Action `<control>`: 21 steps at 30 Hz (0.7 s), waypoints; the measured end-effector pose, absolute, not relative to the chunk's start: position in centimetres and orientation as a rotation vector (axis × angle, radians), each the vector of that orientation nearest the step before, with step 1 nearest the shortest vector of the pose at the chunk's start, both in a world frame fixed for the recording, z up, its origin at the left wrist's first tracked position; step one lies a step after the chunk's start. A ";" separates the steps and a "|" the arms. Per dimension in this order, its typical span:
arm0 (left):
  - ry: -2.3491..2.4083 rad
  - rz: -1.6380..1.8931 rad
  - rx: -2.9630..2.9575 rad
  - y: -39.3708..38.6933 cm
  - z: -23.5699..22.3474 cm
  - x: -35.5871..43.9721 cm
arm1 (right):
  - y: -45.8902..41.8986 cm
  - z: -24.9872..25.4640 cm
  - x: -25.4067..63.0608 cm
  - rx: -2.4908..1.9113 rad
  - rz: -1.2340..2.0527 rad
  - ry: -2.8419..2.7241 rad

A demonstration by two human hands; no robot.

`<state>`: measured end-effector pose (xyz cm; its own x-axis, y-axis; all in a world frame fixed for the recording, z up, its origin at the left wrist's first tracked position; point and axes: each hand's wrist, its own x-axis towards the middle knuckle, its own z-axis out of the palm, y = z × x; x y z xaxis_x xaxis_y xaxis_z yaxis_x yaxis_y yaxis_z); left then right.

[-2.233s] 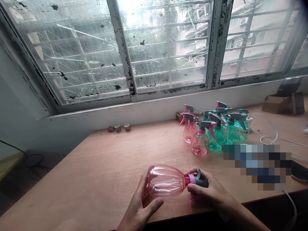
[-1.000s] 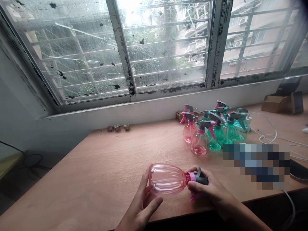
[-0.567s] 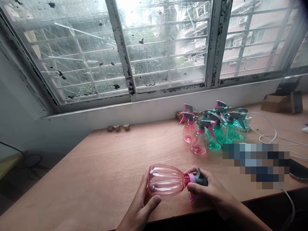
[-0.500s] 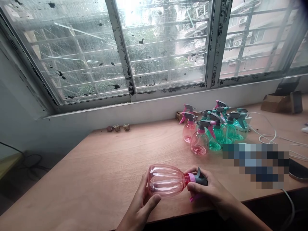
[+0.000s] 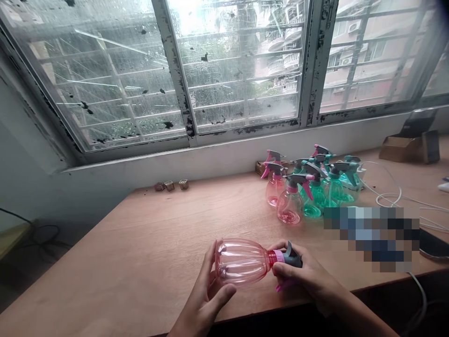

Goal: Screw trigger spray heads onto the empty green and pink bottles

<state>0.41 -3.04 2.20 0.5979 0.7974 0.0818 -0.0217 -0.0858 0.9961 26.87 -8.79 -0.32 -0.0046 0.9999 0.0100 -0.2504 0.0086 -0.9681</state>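
A clear pink spray bottle point(image 5: 242, 262) lies sideways between my two hands, close to the front edge of the table. My left hand point(image 5: 208, 290) cups its base end, thumb along the near side and fingers behind. At the other end, my right hand point(image 5: 298, 264) grips the neck and the grey spray head point(image 5: 292, 256), with the thumb by the pink collar. The pink trigger hangs below, partly covered by the right hand. Beyond, a pink spray bottle point(image 5: 289, 208) and a green spray bottle point(image 5: 313, 199) stand upright in a cluster of several others.
The wooden table point(image 5: 140, 248) runs up to a windowsill. Small cube-shaped blocks point(image 5: 169, 186) sit at the back left. On the right are a white cable point(image 5: 387, 195), a brown cardboard box point(image 5: 401, 149), a blurred-out patch and a dark flat object point(image 5: 435, 244).
Both hands keep their hold on the pink bottle, which is almost where it was. The whole view has shifted very slightly.
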 end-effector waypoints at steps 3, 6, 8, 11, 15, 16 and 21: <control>0.707 0.787 1.520 -2.8 2.4 0.5 | -8.7 -0.4 26.9 -1.008 1.319 -1.019; 0.719 0.816 1.539 -2.6 2.4 0.7 | -8.6 -0.5 26.9 -0.997 1.312 -1.006; 0.688 0.793 1.513 -2.5 2.4 0.9 | -8.5 -0.6 26.9 -0.981 1.308 -0.988; 0.630 0.743 1.455 -2.4 2.0 0.9 | -8.5 -0.6 26.8 -0.959 1.312 -0.955; 0.661 0.764 1.533 -2.1 0.7 0.5 | -8.6 -0.4 26.8 -0.959 1.323 -0.948; 0.676 0.779 1.571 -2.0 0.3 0.3 | -8.7 -0.3 26.7 -0.968 1.320 -0.962; 0.680 0.792 1.621 -1.9 0.4 0.0 | -9.1 0.2 26.6 -1.065 1.281 -1.048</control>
